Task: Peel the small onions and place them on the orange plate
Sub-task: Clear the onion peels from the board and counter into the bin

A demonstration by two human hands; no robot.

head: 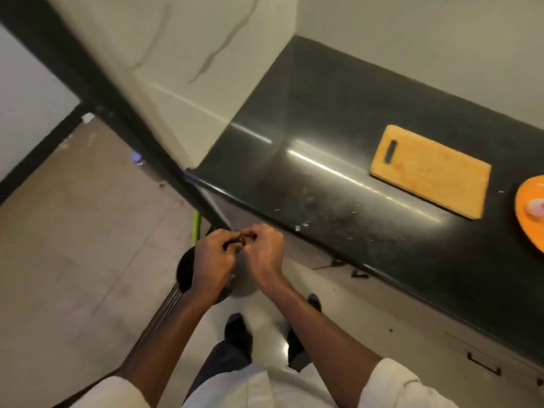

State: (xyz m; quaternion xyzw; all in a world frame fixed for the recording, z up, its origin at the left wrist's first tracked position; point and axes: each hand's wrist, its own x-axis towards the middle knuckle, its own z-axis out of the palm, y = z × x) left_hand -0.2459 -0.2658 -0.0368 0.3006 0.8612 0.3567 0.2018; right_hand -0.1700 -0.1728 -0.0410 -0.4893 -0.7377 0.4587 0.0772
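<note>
My left hand (213,254) and my right hand (265,248) meet below the counter's edge, above a dark round bin (188,272) on the floor. Between their fingertips they pinch a small dark object (240,240), too blurred to name surely; it looks like a small onion or its skin. The orange plate (527,213) sits at the right edge of the black counter, cut off by the frame, with one pale peeled onion (535,207) on it.
A wooden cutting board (429,170) lies on the black counter (309,160) left of the plate. Bits of peel dot the counter's front edge. A green stick (195,228) stands by the bin. My shoes stand on the pale floor; drawer fronts lie under the counter.
</note>
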